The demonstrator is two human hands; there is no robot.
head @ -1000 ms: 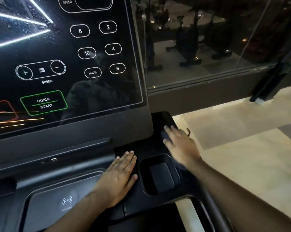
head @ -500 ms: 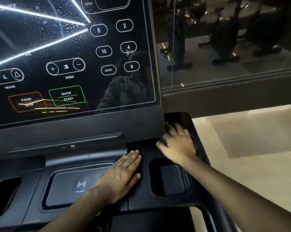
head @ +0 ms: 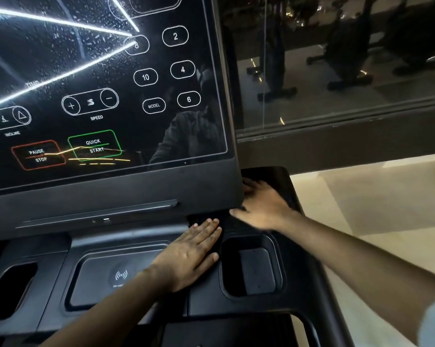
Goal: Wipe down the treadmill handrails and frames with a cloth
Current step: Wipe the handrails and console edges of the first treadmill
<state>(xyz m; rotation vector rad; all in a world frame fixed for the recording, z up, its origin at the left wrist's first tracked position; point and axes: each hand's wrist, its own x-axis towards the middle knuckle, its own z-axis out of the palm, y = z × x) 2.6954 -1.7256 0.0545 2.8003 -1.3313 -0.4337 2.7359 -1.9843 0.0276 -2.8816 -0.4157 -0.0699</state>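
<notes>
Matte black console (head: 301, 284), glossy screen (head: 61, 78), left hand (head: 188, 254) flat, right hand (head: 264, 204) blurred.

support: treadmill console tray (head: 211, 306) | on it: left hand (head: 191, 254) flat between charging pad (head: 98, 279) and right recess (head: 254, 269) | right hand (head: 264, 206) flat, blurred, far-right corner

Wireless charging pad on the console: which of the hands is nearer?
Left. The left hand lies flat at the right edge of the wireless charging pad; the right hand is farther right and up, beyond the cup holder.
</notes>
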